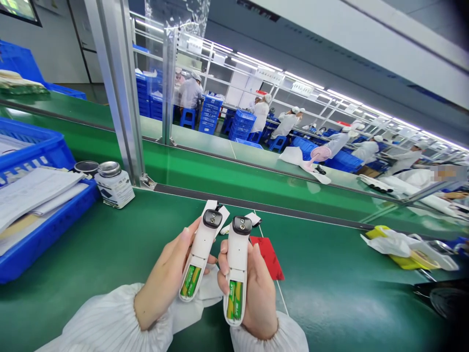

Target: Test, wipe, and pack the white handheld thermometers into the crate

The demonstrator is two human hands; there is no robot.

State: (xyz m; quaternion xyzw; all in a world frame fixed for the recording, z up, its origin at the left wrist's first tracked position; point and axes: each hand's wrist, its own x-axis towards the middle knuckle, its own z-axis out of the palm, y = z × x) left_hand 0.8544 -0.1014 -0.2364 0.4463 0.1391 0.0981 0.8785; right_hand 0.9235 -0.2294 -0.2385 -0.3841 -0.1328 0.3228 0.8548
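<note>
My left hand [166, 274] is wrapped round a slim white handheld device [201, 247] with a dark sensor head and two green batteries showing in its open compartment. My right hand [256, 288] grips a second, matching white device [236, 266], batteries also exposed. Both devices are held upright side by side above the green table [110, 249], heads pointing away from me. A red card [269, 256] lies on the table just behind my right hand, and small white pieces [252, 218] lie beyond the devices.
A blue bin [40, 230] of papers stands at left, with a white jar [114, 185] and a tin beside it. A metal post [120, 93] rises behind. Yellow and white bags [403, 244] lie at right. Several people in white work at far benches.
</note>
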